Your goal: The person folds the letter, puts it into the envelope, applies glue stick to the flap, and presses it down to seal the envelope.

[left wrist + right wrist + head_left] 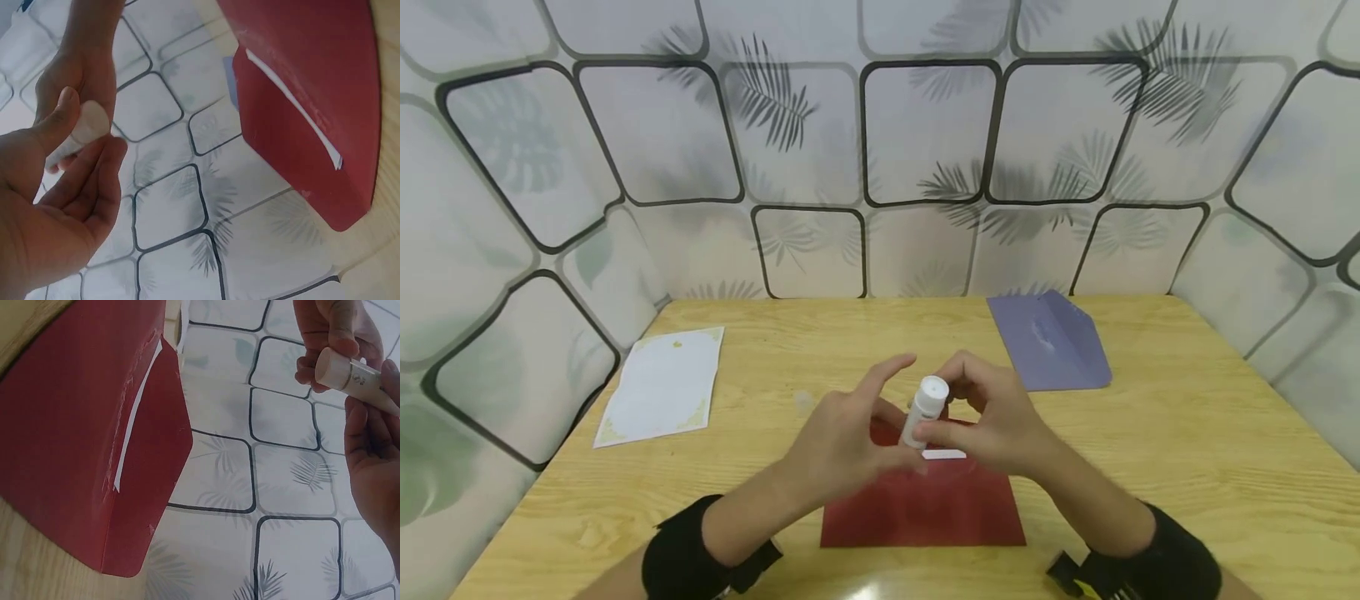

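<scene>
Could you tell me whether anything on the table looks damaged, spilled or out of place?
Nothing is spilled or broken. The one oddity is a white strip sticking out along the fold of the red envelope, whose flap edge looks slightly rough in the wrist views. Both hands, left and right, hold a white tube above it.
</scene>
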Motion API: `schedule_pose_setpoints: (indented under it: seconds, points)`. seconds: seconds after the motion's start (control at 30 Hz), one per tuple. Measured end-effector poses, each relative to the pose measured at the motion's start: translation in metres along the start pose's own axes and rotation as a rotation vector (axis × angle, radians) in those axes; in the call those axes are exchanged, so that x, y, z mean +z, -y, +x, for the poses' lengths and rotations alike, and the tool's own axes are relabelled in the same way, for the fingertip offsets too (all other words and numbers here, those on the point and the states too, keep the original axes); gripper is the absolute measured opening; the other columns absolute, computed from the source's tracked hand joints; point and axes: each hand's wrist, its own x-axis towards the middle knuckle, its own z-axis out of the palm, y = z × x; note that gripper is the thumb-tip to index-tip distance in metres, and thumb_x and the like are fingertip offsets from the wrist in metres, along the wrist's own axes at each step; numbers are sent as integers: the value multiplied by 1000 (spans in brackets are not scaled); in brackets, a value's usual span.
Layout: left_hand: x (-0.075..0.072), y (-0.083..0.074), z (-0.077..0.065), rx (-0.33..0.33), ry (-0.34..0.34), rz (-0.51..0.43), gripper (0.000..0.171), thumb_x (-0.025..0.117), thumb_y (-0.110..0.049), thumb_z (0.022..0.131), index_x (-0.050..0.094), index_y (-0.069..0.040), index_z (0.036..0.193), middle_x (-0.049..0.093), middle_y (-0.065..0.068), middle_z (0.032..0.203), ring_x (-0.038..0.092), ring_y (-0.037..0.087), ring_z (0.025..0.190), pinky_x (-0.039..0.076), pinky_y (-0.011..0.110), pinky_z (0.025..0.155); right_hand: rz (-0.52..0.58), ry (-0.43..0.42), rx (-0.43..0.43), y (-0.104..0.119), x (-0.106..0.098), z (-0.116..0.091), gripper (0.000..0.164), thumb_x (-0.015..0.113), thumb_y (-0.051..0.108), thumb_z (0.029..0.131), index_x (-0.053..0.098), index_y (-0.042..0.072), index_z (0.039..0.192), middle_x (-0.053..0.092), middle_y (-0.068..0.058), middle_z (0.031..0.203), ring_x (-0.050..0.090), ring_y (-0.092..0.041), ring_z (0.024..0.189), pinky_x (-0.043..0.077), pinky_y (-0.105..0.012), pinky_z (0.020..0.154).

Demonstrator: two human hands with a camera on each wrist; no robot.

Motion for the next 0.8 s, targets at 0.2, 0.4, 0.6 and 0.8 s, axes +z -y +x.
schedule_pose_setpoints:
  seconds: [0.2,0.4,0.6,0.8]
  points:
    - [-13,12,5,9,301,-362,88,76,-7,87,21,-11,155,73,11,116,71,9,100,57,33,87,260,152,-99,-4,-8,1,31,70,-2,89,57,-8,116,69,-6,115,69,-13,99,60,-31,76]
    - [-19,17,9,-118,486,-709,87,68,8,89,17,-13,157,68,31,114,71,16,97,60,34,77,301,215,-127,-1,-10,4,32,64,5,95,55,-11,121,65,4,125,67,-11,104,59,-30,81]
    - [-11,8,9,-281,287,-520,99,87,-3,74,30,-13,154,77,12,92,75,14,82,60,32,72,167,157,-26,1,-9,3,29,73,4,88,58,-4,112,70,-10,108,70,-13,97,59,-31,78]
    - [-5,-4,2,-360,106,-303,103,95,-18,64,39,-16,149,77,-2,82,72,7,70,59,29,67,104,100,47,1,-5,1,30,77,-3,83,54,-1,102,71,-17,95,71,-15,84,59,-33,69]
